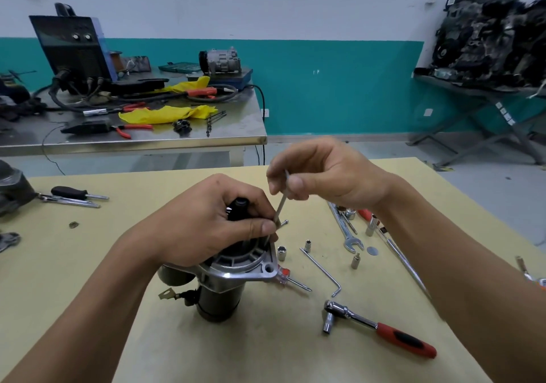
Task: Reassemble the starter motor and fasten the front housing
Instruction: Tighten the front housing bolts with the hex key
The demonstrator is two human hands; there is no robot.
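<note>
Holding the starter motor (224, 288) upright on the yellow table (266, 338), left hand (206, 223) curled over its top; right hand (322, 173) pinches a long bolt (280, 205), tip seemingly entering the front housing (239, 267).

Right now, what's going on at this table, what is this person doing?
A person is reassembling a starter motor on the table. The left hand grips the top of the upright motor, its thumb steadying a long bolt. The right hand pinches the bolt's upper end, aiming it down at the front housing flange. Whether it has entered cannot be seen. A ratchet and loose sockets lie to the right, untouched.
</note>
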